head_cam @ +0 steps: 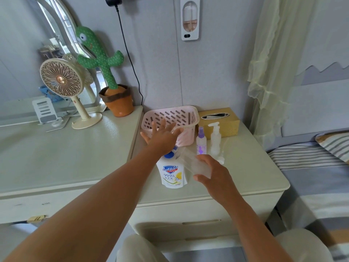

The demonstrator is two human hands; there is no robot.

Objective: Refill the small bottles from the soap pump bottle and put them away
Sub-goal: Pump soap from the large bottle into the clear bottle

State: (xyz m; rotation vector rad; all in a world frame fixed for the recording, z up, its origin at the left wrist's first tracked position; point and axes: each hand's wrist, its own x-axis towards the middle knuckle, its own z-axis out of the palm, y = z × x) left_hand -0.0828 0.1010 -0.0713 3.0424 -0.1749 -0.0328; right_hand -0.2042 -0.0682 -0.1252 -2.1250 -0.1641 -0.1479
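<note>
The white soap pump bottle [172,173] with a blue pump stands on the nightstand [251,178]. My left hand [162,136] hovers flat over its pump head, fingers spread, holding nothing. My right hand [211,173] grips a clear small bottle [196,163], tilted with its mouth toward the pump nozzle. A small purple spray bottle [201,141] and a small clear pump bottle [215,138] stand upright just behind. A loose clear cap [220,159] lies beside them.
A pink slotted basket [186,115] sits at the back of the nightstand, next to a gold tissue box [220,120]. A desk on the left carries a fan [62,80], a phone stand [46,112] and a cactus toy [105,69]. A bed [311,173] lies right.
</note>
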